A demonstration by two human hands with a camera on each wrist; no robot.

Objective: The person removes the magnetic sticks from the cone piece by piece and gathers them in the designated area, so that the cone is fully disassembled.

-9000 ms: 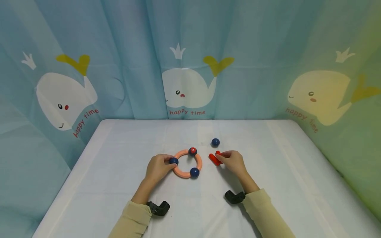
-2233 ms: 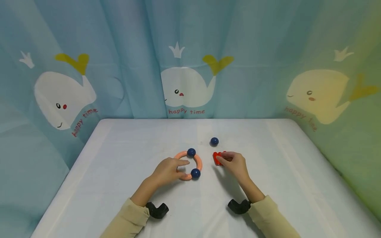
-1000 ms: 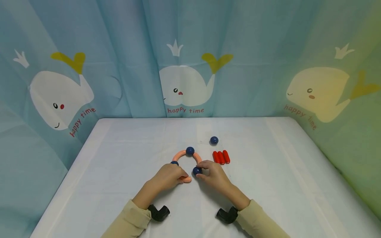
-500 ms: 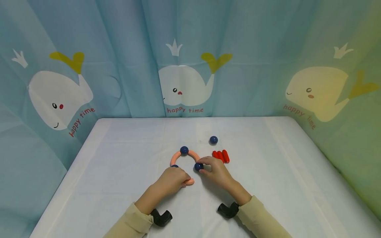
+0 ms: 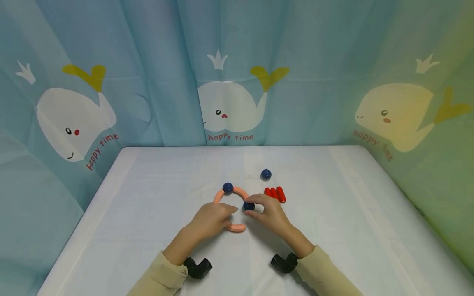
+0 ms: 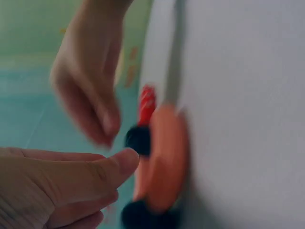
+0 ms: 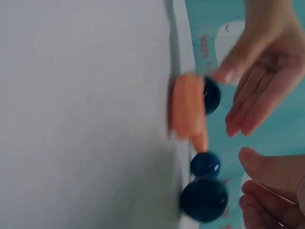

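Orange curved rods and dark blue balls form a ring with a gap at its lower right. The lower curved rod [image 5: 237, 228] ends short of the right ball [image 5: 249, 206]. My left hand [image 5: 212, 220] is over the ring's left side, its fingers loosely extended by that rod; it covers the left ball, visible in the right wrist view [image 7: 210, 95]. Thumb and fingers of my right hand [image 5: 269, 213] are spread around the right ball; in the right wrist view they stand apart from it. The top ball [image 5: 227, 188] joins two upper curved rods [image 5: 240, 192].
Three red rods [image 5: 275, 194] lie side by side, partly behind my right hand. A loose blue ball [image 5: 266, 174] sits beyond them on the white table [image 5: 333, 197]. A whale-print curtain [image 5: 163, 82] hangs behind the table.
A red rod has left the top ball, and three now lie in a row. The lower rod has parted from the right ball. Most recently, my left fingers loosened from that rod.
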